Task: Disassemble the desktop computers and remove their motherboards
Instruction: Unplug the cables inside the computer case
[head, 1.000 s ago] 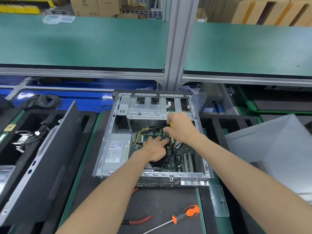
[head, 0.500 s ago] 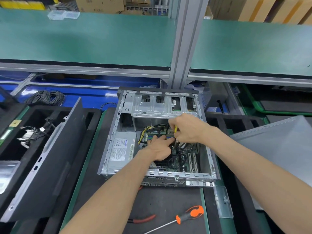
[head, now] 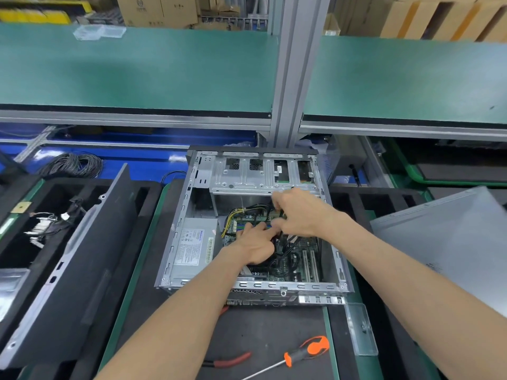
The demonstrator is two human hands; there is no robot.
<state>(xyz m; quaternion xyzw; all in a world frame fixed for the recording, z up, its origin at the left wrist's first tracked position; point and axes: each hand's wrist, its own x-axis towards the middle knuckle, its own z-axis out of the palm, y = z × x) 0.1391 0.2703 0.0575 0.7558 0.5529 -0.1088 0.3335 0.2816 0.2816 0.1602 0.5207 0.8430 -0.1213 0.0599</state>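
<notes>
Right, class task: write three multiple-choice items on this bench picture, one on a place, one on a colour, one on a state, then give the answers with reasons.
1. Where does the screwdriver lie?
A. inside the case
B. on the mat in front of the case
C. on the green shelf

2. What colour is the screwdriver's handle?
A. orange and black
B. blue
C. yellow

3. What state is the case in?
A. closed
B. open, motherboard inside
C. open, empty

Answers:
1 B: it lies on the dark mat, nearer the person than the case.
2 A: the grip is orange with black.
3 B: the motherboard shows beneath the left hand and right hand.
</notes>
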